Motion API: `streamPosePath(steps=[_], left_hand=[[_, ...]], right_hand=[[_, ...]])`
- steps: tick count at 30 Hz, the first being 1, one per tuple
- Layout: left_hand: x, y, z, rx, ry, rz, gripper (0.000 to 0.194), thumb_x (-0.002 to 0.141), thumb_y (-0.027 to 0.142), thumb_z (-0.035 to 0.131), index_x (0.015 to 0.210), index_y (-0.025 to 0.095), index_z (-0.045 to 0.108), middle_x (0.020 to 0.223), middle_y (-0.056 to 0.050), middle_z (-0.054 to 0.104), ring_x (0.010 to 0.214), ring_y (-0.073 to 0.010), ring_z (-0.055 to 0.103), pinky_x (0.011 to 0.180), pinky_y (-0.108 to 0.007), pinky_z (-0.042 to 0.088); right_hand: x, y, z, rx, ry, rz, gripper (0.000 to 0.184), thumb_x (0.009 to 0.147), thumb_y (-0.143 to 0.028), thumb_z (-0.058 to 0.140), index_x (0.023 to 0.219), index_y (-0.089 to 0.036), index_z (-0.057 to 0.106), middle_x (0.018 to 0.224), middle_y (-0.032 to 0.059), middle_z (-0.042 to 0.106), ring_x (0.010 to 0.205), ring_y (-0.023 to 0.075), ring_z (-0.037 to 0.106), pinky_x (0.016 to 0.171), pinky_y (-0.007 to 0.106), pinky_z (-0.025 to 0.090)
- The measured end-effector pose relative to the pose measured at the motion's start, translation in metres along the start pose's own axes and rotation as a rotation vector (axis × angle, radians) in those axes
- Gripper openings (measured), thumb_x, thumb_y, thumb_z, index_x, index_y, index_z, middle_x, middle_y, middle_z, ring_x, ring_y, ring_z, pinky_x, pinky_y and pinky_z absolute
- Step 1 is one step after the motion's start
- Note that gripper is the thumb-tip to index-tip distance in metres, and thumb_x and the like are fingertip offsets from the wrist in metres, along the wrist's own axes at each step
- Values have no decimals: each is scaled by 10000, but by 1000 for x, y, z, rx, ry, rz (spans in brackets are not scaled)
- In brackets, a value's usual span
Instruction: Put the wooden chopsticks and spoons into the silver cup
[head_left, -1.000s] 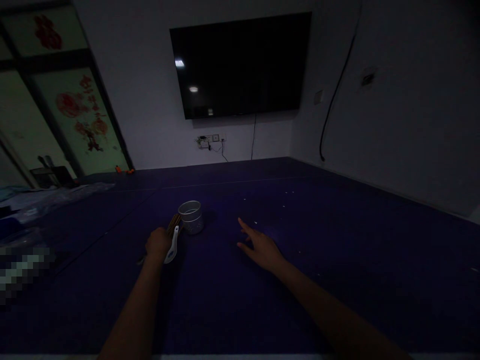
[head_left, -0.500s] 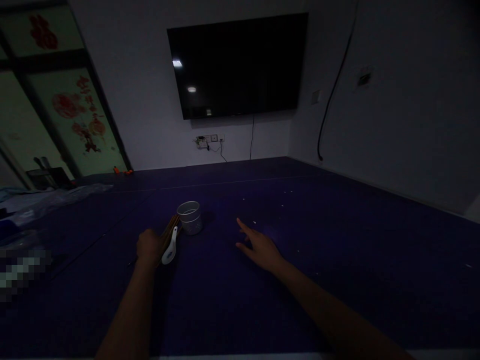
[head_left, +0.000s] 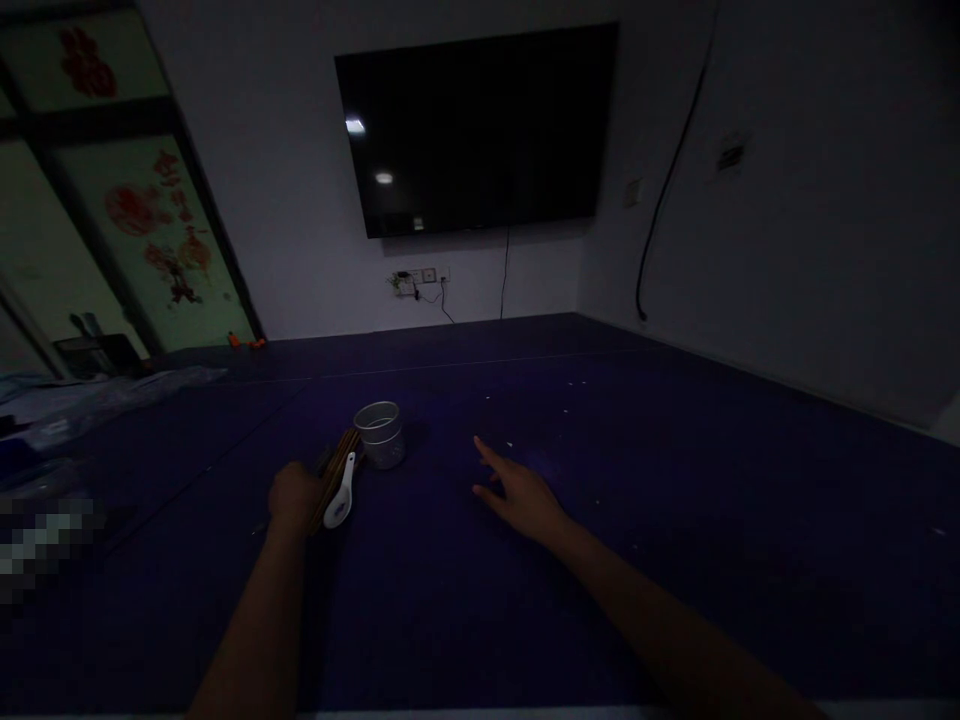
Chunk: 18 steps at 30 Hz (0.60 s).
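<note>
My left hand [head_left: 294,495] is closed low over the dark blue surface, just left of a bundle of brown chopsticks [head_left: 337,470]. A thin dark utensil [head_left: 323,461] shows beyond its fingers, its kind too dim to tell; a narrow end pokes out on the near side. Against the chopsticks lies a white soup spoon [head_left: 341,500] with a small pattern in its bowl. Behind the spoon a silver-grey metal cup [head_left: 380,437] stands upright. My right hand [head_left: 523,495] hovers or rests to the right of these, fingers spread, holding nothing.
The blue surface [head_left: 465,600] reaches to the wall, with small white scraps [head_left: 510,444] scattered on it. Clear plastic wrapping [head_left: 142,390] and a dark holder with utensils [head_left: 105,350] lie at the left. A television [head_left: 480,135] hangs on the wall.
My left hand has shifted left, off the chopsticks, uncovering more of them, and the dark utensil now shows past its fingers. The spoon, cup and right hand stay about where they were.
</note>
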<state>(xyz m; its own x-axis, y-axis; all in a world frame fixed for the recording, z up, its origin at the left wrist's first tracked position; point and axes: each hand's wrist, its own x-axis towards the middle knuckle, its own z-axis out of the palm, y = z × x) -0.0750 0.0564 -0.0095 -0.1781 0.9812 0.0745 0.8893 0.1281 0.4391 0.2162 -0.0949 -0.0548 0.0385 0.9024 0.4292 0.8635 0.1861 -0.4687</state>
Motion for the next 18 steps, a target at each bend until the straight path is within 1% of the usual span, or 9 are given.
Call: streamPosePath(steps=[2,4,6,8,11,15,18], left_hand=[[-3,3,-3,50,-19,3,492,690,439,592,945,22,643,916,-277,661,868,-344,652,595,-325,485],[-4,7,-5,96,-13,19,533,702,485,572,966,28,640,906,-263,666,856,-333,655,588,-313,475],[-2,11,-5,128,-10,37,529,722,503,546,970,47,645,904,-246,672,852,-319,658,586,-298,463],[1,13,-1,145,-38,70,509,749,503,513,962,61,652,894,-232,679,855,-301,659,584,-281,447],[8,14,6,148,-91,142,459,791,463,471,926,70,666,852,-217,687,847,-278,660,568,-262,420],[15,13,12,139,-92,190,360,815,357,452,867,83,681,838,-209,691,839,-258,660,554,-246,398],[18,13,14,99,-106,214,295,798,281,470,831,85,688,768,-194,692,782,-246,666,536,-238,390]], right_hand=[[0,0,1,1,-2,2,705,837,-323,517,1450,-271,173,1190,98,606,909,201,626,811,368,481],[0,0,1,-4,-7,2,703,839,-331,515,1450,-273,173,1172,95,614,902,200,626,804,366,482],[0,0,0,-15,-9,2,697,841,-336,511,1449,-278,175,1164,92,617,905,202,624,802,367,480],[0,-1,0,-26,-10,4,692,842,-334,509,1448,-280,179,1157,91,621,903,202,624,800,369,479],[0,-1,0,-30,-5,6,690,842,-329,507,1447,-285,178,1142,84,628,885,196,628,792,365,481],[0,0,2,-24,6,-6,693,843,-329,507,1448,-289,171,1153,84,624,887,192,628,790,356,482],[0,1,2,-30,6,-12,695,844,-341,510,1449,-278,175,1158,94,621,907,200,626,805,360,477]])
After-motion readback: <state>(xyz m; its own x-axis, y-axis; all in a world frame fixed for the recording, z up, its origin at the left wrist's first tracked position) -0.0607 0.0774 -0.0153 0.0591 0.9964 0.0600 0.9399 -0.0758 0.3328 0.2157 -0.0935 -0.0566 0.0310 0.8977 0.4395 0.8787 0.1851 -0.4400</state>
